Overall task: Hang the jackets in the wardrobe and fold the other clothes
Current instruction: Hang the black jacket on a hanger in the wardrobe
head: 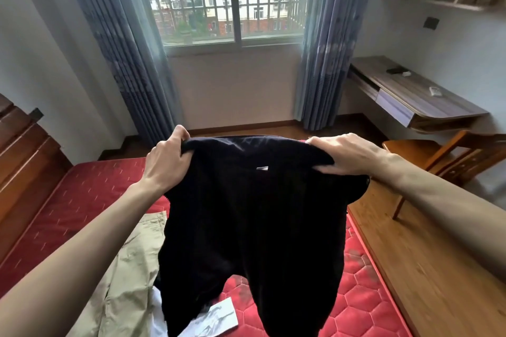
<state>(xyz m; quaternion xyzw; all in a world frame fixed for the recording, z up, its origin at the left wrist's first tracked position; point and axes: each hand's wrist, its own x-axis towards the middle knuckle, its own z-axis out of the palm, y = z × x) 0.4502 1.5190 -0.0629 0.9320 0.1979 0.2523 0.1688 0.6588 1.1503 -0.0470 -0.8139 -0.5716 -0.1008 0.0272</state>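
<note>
A pair of black trousers [254,221] hangs in the air over the red mattress [82,200], waistband up, legs dangling down. My left hand [168,160] grips the left end of the waistband. My right hand [347,156] grips the right end. A small white label shows inside the waistband. Beige trousers [123,268] lie flat on the mattress at lower left. A white printed garment [210,320] lies under the black legs, partly hidden.
A wooden headboard [24,156] stands at the left. On the right are a wall desk [416,96] with small items and a wooden chair [449,156] on the wood floor. A curtained, barred window [232,0] faces me.
</note>
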